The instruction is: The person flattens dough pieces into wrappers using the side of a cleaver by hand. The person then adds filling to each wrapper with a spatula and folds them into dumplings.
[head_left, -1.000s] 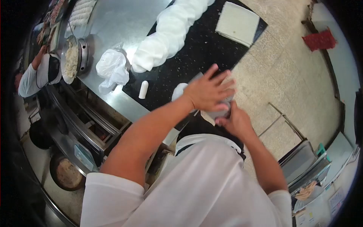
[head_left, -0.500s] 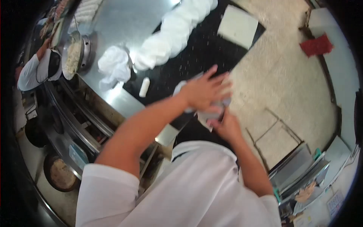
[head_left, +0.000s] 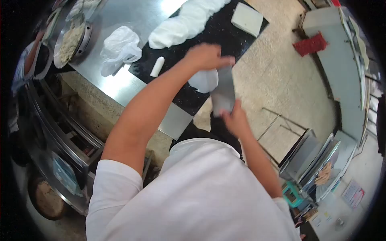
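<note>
A flat grey metal blade (head_left: 223, 94) slants between my two hands, over the near right edge of the black board (head_left: 183, 94). My left hand (head_left: 207, 57) is closed at its far end, fingers curled and slightly blurred. At its near end my right hand (head_left: 236, 119) grips a corner between thumb and fingers. Beside the blade, below my left hand, lies a thin round white wrapper (head_left: 204, 81). A short white dough roll (head_left: 157, 66) rests to the left on the board. Farther back, overlapping white wrappers (head_left: 181, 27) form a long row.
A square white stack (head_left: 247, 19) sits at the board's far right corner. Left on the steel counter (head_left: 110, 90) are a crumpled plastic bag (head_left: 120, 44) and a metal bowl of pale filling (head_left: 70, 44). Another person's arm (head_left: 30, 56) shows at far left. Trays (head_left: 299, 154) stand lower right.
My left hand has gone from spread fingers over the blade to curled fingers at its far end, moving up and left. More of the blade and the round wrapper shows. The view has shifted.
</note>
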Demonstrator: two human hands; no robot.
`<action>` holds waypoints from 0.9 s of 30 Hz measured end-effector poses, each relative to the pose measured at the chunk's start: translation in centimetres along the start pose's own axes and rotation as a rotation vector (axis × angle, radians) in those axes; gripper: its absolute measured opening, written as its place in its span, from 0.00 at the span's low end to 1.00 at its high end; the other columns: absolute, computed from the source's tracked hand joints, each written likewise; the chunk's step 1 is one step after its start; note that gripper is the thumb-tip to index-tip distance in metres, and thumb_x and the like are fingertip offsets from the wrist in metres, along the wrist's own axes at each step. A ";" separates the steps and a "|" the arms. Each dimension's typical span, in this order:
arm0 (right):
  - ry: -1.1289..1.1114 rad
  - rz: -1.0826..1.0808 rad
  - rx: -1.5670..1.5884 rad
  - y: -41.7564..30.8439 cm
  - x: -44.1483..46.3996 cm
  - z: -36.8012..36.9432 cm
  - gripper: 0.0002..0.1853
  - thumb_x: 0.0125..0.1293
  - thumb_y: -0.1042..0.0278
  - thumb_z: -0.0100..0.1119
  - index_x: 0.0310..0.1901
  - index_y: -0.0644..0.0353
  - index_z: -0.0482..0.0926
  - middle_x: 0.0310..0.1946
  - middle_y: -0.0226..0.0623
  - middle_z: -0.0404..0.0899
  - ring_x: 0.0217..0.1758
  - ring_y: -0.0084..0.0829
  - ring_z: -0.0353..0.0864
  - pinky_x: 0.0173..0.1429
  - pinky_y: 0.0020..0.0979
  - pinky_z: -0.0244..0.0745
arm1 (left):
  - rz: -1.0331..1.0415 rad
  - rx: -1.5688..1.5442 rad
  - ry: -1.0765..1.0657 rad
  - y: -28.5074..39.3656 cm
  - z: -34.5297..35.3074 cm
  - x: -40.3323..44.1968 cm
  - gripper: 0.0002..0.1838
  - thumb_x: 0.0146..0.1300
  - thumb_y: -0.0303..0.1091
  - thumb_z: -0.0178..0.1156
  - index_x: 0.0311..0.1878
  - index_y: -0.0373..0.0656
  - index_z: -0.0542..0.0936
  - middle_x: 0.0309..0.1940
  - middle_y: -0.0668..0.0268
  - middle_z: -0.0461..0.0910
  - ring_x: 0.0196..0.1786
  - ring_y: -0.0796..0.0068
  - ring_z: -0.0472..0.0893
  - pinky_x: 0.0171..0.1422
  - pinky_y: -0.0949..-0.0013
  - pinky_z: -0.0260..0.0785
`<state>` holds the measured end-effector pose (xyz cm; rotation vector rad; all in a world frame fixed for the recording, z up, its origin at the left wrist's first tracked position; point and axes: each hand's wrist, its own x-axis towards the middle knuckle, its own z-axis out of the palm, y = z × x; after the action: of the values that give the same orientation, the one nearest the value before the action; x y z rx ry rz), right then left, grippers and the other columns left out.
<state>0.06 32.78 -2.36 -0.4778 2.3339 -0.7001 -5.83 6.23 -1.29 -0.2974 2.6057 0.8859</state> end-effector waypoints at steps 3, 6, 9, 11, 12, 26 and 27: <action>-0.080 0.074 0.049 1.3 -5.3 0.6 0.32 0.64 0.63 0.66 0.61 0.69 0.62 0.41 0.68 0.82 0.47 0.66 0.83 0.50 0.51 0.78 | 0.125 -0.029 -0.203 -1.2 1.7 -3.3 0.48 0.61 0.80 0.46 0.32 0.35 0.87 0.39 0.48 0.87 0.44 0.49 0.87 0.50 0.52 0.78; -0.128 0.097 -0.075 1.5 -6.3 -1.7 0.23 0.63 0.65 0.68 0.54 0.65 0.70 0.37 0.59 0.84 0.44 0.57 0.87 0.46 0.46 0.79 | -0.011 -0.163 0.115 -1.6 2.2 -5.9 0.29 0.62 0.62 0.61 0.39 0.40 0.85 0.37 0.51 0.86 0.43 0.48 0.86 0.47 0.51 0.78; -0.049 0.047 -0.011 2.2 -4.1 -3.7 0.17 0.63 0.65 0.68 0.47 0.64 0.74 0.33 0.55 0.84 0.39 0.54 0.87 0.43 0.43 0.79 | 0.006 -0.292 0.472 -3.7 4.6 -6.0 0.17 0.60 0.43 0.68 0.48 0.44 0.83 0.35 0.51 0.85 0.40 0.51 0.86 0.45 0.55 0.77; 0.068 -0.070 -0.085 0.9 -0.5 -5.7 0.17 0.65 0.66 0.65 0.49 0.66 0.74 0.33 0.60 0.83 0.41 0.61 0.84 0.42 0.50 0.78 | -0.009 -0.416 0.588 -3.4 5.0 -6.8 0.15 0.62 0.39 0.67 0.48 0.42 0.82 0.35 0.53 0.84 0.38 0.53 0.85 0.45 0.56 0.76; 0.066 -0.100 -0.086 0.2 1.7 -6.6 0.17 0.65 0.66 0.65 0.49 0.66 0.73 0.33 0.61 0.83 0.41 0.61 0.84 0.43 0.50 0.77 | 0.001 -0.435 0.600 -3.1 5.1 -7.0 0.14 0.64 0.36 0.65 0.50 0.41 0.82 0.34 0.54 0.84 0.36 0.55 0.84 0.44 0.58 0.76; -0.657 -0.618 -0.314 -0.6 16.5 -9.4 0.23 0.62 0.60 0.68 0.50 0.67 0.72 0.39 0.60 0.84 0.45 0.60 0.85 0.50 0.52 0.77 | -0.405 -0.754 0.998 -1.9 1.4 -9.1 0.14 0.69 0.30 0.63 0.56 0.40 0.81 0.35 0.72 0.79 0.37 0.84 0.76 0.43 0.75 0.71; -0.613 -0.568 -0.267 -0.8 17.7 -10.9 0.22 0.62 0.60 0.68 0.49 0.68 0.73 0.38 0.60 0.84 0.45 0.60 0.85 0.49 0.51 0.77 | -0.414 -0.849 1.085 -2.7 0.2 -8.4 0.15 0.69 0.32 0.63 0.57 0.41 0.81 0.34 0.72 0.78 0.36 0.82 0.76 0.43 0.75 0.71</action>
<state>-20.03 27.25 -3.30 -1.3059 1.7076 -0.3978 2.63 4.90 0.57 -1.9025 2.5427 2.0029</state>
